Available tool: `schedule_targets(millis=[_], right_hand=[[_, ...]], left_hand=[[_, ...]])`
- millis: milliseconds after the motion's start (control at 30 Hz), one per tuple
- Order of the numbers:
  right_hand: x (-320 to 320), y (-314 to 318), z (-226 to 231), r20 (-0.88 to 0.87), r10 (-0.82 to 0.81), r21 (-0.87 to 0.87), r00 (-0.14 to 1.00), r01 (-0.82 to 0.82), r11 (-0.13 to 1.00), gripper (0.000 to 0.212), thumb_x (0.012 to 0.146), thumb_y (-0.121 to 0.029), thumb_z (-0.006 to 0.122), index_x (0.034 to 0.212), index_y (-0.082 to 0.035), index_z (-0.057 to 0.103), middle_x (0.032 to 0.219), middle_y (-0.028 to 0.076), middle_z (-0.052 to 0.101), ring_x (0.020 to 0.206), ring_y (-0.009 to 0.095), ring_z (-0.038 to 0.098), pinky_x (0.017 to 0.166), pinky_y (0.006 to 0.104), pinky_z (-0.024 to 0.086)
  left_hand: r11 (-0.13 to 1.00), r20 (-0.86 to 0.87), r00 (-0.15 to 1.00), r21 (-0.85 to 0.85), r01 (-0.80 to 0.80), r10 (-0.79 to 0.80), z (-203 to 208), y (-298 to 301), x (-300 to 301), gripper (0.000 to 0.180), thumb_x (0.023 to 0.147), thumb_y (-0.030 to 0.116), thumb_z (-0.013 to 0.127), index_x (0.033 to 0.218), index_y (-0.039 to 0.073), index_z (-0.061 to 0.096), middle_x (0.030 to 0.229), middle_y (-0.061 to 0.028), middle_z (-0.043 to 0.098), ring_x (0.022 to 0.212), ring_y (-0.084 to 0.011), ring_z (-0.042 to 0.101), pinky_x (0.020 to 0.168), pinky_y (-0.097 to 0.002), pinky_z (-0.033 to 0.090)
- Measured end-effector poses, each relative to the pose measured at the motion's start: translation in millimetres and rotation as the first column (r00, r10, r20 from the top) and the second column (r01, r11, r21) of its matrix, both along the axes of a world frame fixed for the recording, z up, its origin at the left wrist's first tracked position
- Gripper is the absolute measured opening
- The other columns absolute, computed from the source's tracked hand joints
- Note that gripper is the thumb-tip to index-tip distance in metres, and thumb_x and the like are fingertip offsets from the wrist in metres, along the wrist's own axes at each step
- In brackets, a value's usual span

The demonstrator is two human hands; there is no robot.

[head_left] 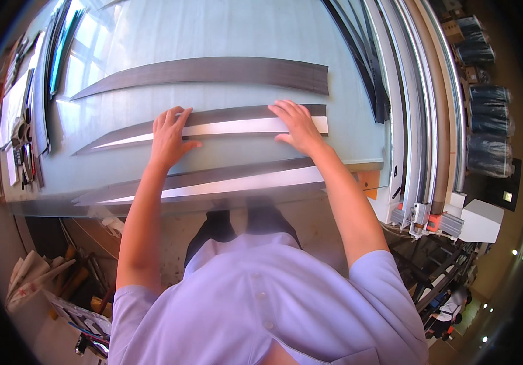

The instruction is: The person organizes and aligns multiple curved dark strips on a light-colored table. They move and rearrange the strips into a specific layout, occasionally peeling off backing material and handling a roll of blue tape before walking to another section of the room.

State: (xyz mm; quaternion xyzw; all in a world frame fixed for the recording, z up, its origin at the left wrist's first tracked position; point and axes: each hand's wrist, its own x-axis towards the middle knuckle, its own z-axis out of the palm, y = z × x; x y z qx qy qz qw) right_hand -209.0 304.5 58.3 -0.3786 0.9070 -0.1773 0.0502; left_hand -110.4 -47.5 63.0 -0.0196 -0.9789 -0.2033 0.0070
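Observation:
Three long dark grey tapered strips lie across the table, each narrowing to a point on the left. The middle strip (234,114) carries a white wedge-shaped band (231,127) along its length. On its left half rests my left hand (171,137), fingers apart, thumb out to the right. My right hand (299,129) lies over its right part, fingers spread across the dark upper edge. Beyond them is a plain dark strip (213,72) without white. The near strip (225,173), also with a white wedge, lies by the table's front edge, partly behind my right forearm.
The pale glossy table (170,30) has tools and pens (27,161) along its left side. Long black strips (359,58) lie at the far right. Metal rails with a roller (438,109) border the right edge. Wrapped dark rolls (489,115) stand farther right.

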Motion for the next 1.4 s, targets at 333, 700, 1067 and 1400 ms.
schedule_targets(millis=[333,700,1067,1400], right_hand=[[57.8,-1.5,69.4,0.038,-0.051,-0.065,0.998,0.054,0.996,0.072,0.067,-0.014,0.086,0.134,-0.012,0.059,0.138,0.012,0.054,0.132,0.033,0.048,0.112,0.0469,0.035],[151.8,-1.0,13.9,0.018,-0.028,0.117,0.999,0.026,0.993,0.058,0.07,-0.014,0.087,0.119,-0.011,0.055,0.146,0.019,0.046,0.141,0.036,0.041,0.119,0.0507,0.03],[162.1,55.0,-12.8,0.07,-0.626,-0.223,0.777,0.623,0.749,0.053,0.085,-0.016,0.076,0.134,-0.009,0.055,0.141,0.019,0.051,0.133,0.036,0.047,0.112,0.0481,0.037],[173.0,105.9,-44.4,0.511,-0.732,-0.29,0.45,0.892,0.346,0.035,0.095,-0.007,0.059,0.128,0.005,0.058,0.12,0.02,0.069,0.109,0.025,0.067,0.098,0.0362,0.051]], left_hand=[[0.995,-0.082,0.992,-0.044,0.093,-0.096,59.1,-1.3,52.3,0.072,0.064,0.022,0.088,0.129,0.006,0.061,0.122,-0.011,0.059,0.113,-0.0345,0.053,0.106,-0.0457,0.038],[0.996,0.002,0.996,-0.002,0.092,-0.092,23.8,14.3,141.4,0.088,0.06,0.023,0.088,0.138,0.003,0.054,0.139,-0.0133,0.055,0.129,-0.0345,0.049,0.109,-0.0474,0.037],[0.997,0.024,0.997,0.023,0.074,-0.074,27.6,17.0,138.6,0.093,0.056,0.009,0.089,0.142,0.006,0.052,0.136,-0.012,0.054,0.125,-0.0364,0.05,0.106,-0.0462,0.042],[0.995,0.079,0.992,0.003,0.101,-0.101,5.0,9.5,139.6,0.093,0.056,0.013,0.09,0.141,0.005,0.053,0.134,-0.013,0.055,0.123,-0.0365,0.051,0.105,-0.0458,0.042]])
